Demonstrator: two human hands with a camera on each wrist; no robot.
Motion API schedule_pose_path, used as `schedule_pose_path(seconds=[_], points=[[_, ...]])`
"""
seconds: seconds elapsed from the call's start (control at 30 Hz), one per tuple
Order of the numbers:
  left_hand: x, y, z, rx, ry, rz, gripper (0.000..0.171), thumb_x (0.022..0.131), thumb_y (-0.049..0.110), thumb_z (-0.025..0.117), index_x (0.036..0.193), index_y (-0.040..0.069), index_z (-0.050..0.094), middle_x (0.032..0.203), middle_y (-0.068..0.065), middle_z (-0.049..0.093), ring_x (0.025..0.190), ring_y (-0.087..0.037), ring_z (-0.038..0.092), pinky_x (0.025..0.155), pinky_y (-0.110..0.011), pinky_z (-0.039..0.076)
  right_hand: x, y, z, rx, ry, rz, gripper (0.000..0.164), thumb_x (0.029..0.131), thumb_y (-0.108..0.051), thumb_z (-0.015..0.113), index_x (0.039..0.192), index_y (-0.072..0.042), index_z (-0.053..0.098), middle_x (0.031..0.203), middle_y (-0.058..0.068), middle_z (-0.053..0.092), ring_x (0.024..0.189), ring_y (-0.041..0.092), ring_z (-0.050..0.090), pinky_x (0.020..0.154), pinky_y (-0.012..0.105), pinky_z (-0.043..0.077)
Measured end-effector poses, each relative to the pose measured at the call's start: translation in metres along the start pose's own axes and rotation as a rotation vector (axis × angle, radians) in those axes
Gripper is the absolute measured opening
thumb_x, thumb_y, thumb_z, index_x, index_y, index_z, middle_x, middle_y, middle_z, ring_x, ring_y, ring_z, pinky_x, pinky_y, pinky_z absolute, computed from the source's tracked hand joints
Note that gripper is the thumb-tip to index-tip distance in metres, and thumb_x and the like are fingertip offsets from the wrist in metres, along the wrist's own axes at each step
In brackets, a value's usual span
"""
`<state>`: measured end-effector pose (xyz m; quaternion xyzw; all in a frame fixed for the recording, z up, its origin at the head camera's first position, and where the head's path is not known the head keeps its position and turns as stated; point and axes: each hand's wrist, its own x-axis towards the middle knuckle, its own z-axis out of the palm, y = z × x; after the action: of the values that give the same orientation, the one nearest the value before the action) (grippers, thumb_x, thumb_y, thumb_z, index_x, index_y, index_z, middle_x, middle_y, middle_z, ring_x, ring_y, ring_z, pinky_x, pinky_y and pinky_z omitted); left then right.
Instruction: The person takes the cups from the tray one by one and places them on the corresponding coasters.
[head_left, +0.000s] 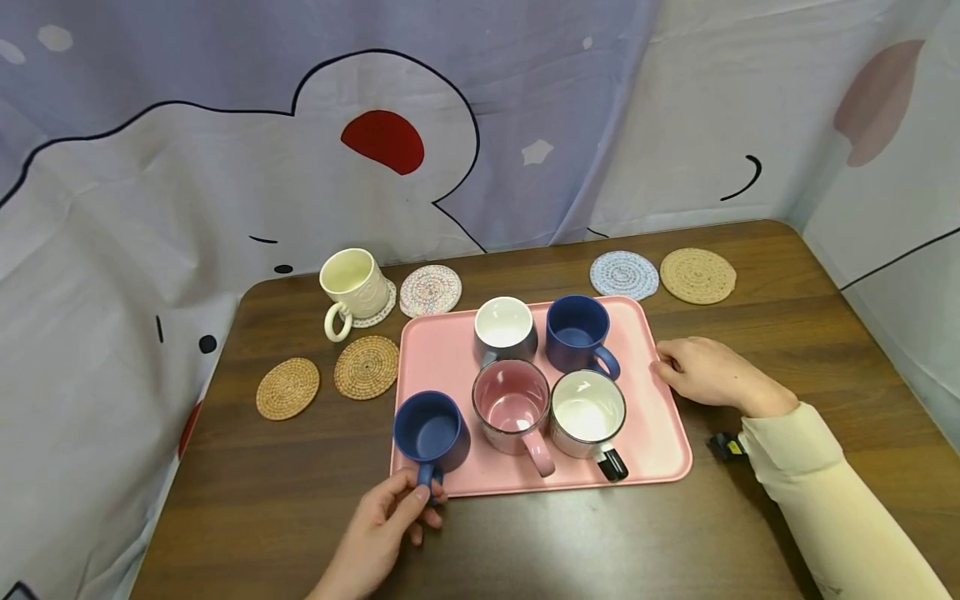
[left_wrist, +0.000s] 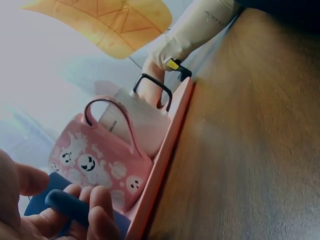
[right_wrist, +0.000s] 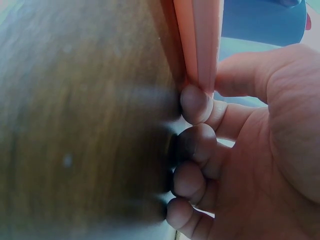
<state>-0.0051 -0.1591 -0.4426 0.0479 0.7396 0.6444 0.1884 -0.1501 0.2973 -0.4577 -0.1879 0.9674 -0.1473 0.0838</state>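
Observation:
A dark blue mug stands at the near left corner of the pink tray, its handle towards me. My left hand holds that handle; in the left wrist view the fingers curl round the blue handle. At the tray's right edge, my right hand pinches the rim between thumb and forefinger, as the right wrist view shows. Also on the tray are a pink mug with ghost prints, a white mug with a black handle, a grey mug with a white inside and a second blue mug.
Back left, a cream mug sits on a white coaster. Two woven tan coasters lie left of the tray, and a speckled coaster behind it. A light blue coaster and a beige one lie back right. Printed curtains surround the table.

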Motion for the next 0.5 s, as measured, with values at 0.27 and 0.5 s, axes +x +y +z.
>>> schedule_pose_path(seconds=[0.27, 0.5], points=[[0.0028, 0.0046, 0.0035, 0.000, 0.056, -0.044, 0.033, 0.104, 0.022, 0.043, 0.101, -0.008, 0.057, 0.087, -0.014, 0.057, 0.071, -0.012, 0.058, 0.058, -0.027, 0.051, 0.0002, 0.0005, 0.0000, 0.007, -0.006, 0.008, 0.023, 0.094, -0.021, 0.057, 0.072, -0.018, 0.050, 0.060, -0.004, 0.044, 0.059, 0.012, 0.044, 0.060, 0.030, 0.035], [0.0072, 0.0075, 0.0002, -0.016, 0.204, -0.133, 0.039, 0.103, 0.029, 0.044, 0.089, -0.006, 0.056, 0.077, -0.006, 0.051, 0.063, -0.012, 0.048, 0.054, -0.025, 0.045, 0.0002, 0.0010, 0.0008, 0.000, 0.003, 0.004, 0.024, 0.094, -0.021, 0.057, 0.071, -0.018, 0.049, 0.059, -0.004, 0.043, 0.058, 0.012, 0.043, 0.059, 0.029, 0.035]])
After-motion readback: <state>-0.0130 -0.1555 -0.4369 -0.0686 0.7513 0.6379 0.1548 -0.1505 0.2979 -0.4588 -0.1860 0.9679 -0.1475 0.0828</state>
